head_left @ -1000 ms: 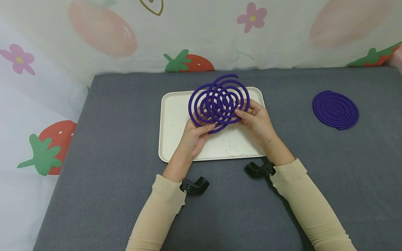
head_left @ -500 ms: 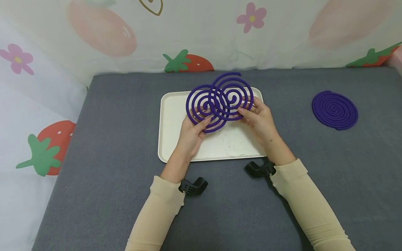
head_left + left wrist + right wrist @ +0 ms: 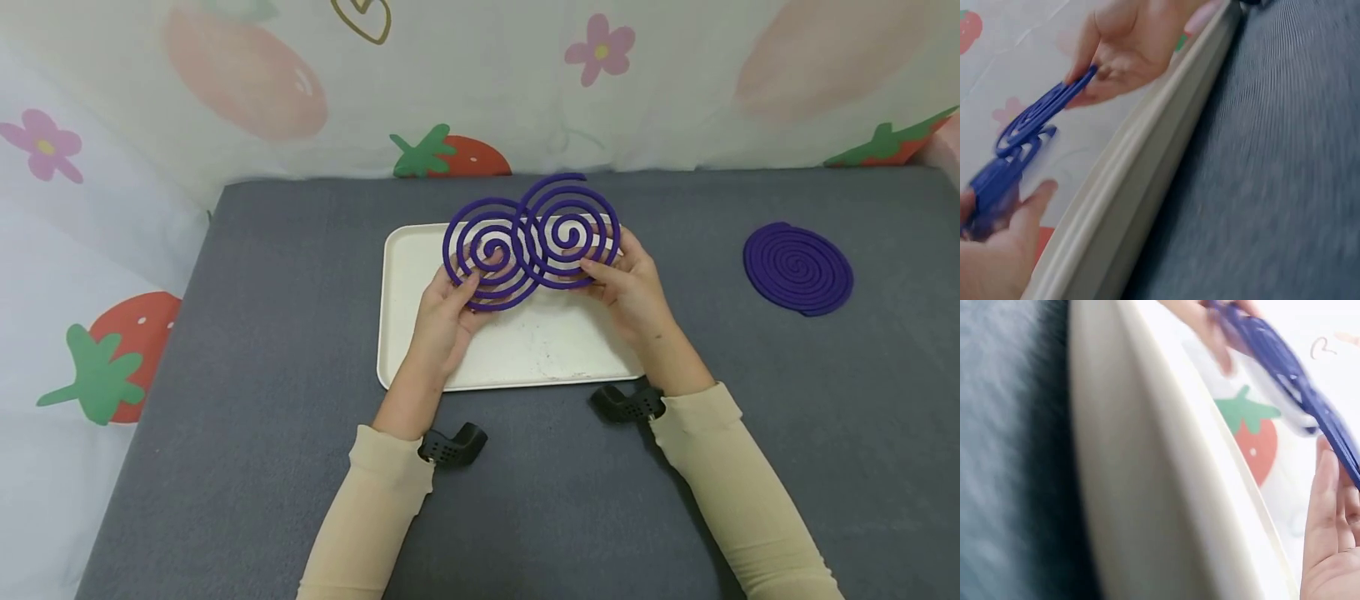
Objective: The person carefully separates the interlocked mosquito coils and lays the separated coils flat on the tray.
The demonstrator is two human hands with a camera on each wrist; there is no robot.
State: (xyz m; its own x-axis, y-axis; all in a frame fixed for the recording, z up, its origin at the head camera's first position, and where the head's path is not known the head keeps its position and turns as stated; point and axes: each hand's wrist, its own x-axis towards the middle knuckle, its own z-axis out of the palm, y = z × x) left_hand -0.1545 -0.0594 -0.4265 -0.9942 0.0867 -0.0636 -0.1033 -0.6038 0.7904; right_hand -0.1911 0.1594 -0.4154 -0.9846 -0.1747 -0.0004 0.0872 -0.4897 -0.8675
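Two purple mosquito coils overlap in the air above the white tray in the head view. My left hand [image 3: 438, 321] holds the left coil [image 3: 497, 243] by its lower left side, thumb on top and fingers underneath. The right coil [image 3: 573, 235], whose loose end points up at the back, is pinched at its lower right by my right hand [image 3: 633, 292]. Where they overlap, the right coil's rings cross those of the left one; whether they are still interlinked I cannot tell. The left wrist view shows the coils [image 3: 1041, 119] edge-on and partly blurred.
The white tray [image 3: 405, 325] lies under the hands, with dark specks on its surface. Farther right on the grey cloth [image 3: 750, 400] rests a tightly wound purple mosquito coil [image 3: 798, 268]. A printed curtain [image 3: 525, 92] hangs behind the table.
The two coils have slid apart sideways, so they overlap much less. My left hand has moved slightly left and my right hand slightly right, each keeping its hold.
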